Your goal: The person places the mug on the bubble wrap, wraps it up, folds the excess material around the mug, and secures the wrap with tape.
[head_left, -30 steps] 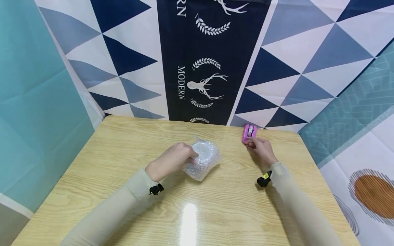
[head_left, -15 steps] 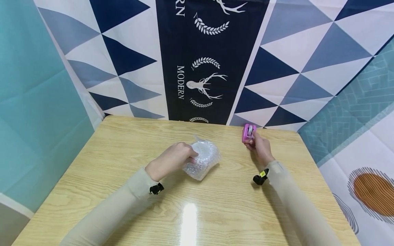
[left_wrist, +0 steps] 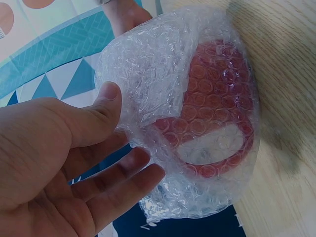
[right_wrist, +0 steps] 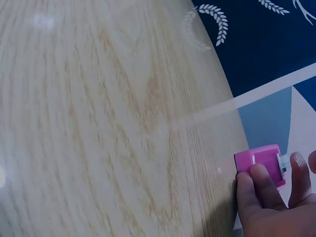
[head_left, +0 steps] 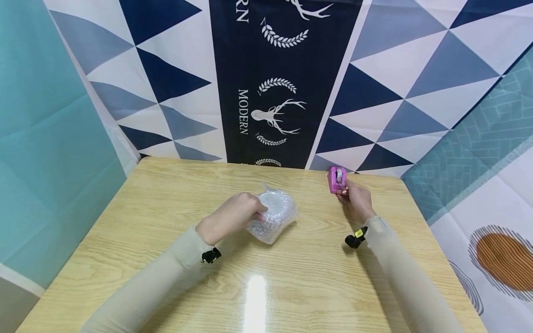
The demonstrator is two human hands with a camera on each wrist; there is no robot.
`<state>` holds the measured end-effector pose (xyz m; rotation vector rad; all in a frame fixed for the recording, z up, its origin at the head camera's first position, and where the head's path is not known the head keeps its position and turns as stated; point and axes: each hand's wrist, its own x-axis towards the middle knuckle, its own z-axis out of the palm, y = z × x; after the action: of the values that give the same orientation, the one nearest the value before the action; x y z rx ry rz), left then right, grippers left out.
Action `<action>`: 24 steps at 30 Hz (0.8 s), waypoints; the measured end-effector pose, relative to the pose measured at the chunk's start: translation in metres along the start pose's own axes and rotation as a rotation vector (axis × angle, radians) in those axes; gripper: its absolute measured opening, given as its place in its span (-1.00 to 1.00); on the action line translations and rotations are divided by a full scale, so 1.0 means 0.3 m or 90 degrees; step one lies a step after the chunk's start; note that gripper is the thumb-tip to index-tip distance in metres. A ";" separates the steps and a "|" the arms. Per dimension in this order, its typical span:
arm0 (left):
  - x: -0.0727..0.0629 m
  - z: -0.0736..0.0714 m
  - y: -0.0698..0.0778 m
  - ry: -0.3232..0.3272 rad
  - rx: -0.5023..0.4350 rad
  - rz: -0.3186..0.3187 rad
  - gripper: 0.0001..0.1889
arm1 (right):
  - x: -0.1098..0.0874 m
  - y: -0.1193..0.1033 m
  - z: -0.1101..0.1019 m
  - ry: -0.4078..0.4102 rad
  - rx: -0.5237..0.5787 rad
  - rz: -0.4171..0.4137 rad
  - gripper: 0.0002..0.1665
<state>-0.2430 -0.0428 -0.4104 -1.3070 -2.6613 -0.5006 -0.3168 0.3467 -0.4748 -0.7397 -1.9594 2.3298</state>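
Note:
Near the table's middle, my left hand (head_left: 231,215) grips a bundle of bubble wrap (head_left: 280,210). In the left wrist view, a red mug-like item (left_wrist: 217,79) with a looped handle shows through the clear wrap. My thumb (left_wrist: 107,101) presses on the wrap's folded edge, while the other fingers lie loosely bent beside the bundle. At the back right, my right hand (head_left: 358,200) holds a pink tape dispenser (head_left: 333,184) by its near end. Two fingers press the dispenser's side in the right wrist view, and another finger (right_wrist: 299,174) is at its cutting edge by the tape.
The wooden table (head_left: 166,185) ends at the patterned backdrop (head_left: 183,83), close behind the dispenser. Side cloths hang at left and right. A bright light reflection (head_left: 255,300) lies on the table's front part. Black wrist cameras (head_left: 211,255) sit on both sleeves.
My right index finger reached over the dispenser's tape half a second ago and now sits back at its near end. The right wrist has shifted slightly. The left hand and bundle have stayed put.

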 end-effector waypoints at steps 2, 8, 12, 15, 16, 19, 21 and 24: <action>0.001 0.000 -0.001 0.001 0.001 0.000 -0.86 | 0.000 0.005 -0.005 0.011 -0.011 0.007 -0.64; 0.002 0.002 -0.004 0.000 0.003 -0.002 -0.86 | -0.008 0.012 -0.019 0.042 -0.085 0.027 -0.61; 0.000 0.004 -0.004 0.002 0.000 -0.003 -0.85 | -0.009 0.017 -0.021 0.031 -0.109 0.029 -0.58; 0.000 0.005 -0.004 0.003 -0.003 -0.001 -0.86 | -0.010 0.024 -0.023 0.012 -0.124 0.044 -0.55; -0.001 0.005 -0.004 0.003 -0.004 -0.001 -0.86 | -0.010 0.027 -0.025 0.000 -0.129 0.052 -0.54; -0.001 0.006 -0.005 0.002 -0.002 -0.003 -0.85 | -0.009 0.036 -0.029 -0.013 -0.142 0.085 -0.55; -0.001 0.005 -0.005 0.001 -0.002 -0.005 -0.85 | -0.005 0.042 -0.031 -0.019 -0.154 0.098 -0.56; -0.002 0.003 -0.005 0.001 -0.002 -0.004 -0.85 | 0.000 0.046 -0.029 -0.017 -0.173 0.101 -0.54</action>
<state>-0.2438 -0.0437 -0.4117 -1.2981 -2.6653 -0.5077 -0.3097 0.3518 -0.4886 -0.9150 -2.3410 2.1870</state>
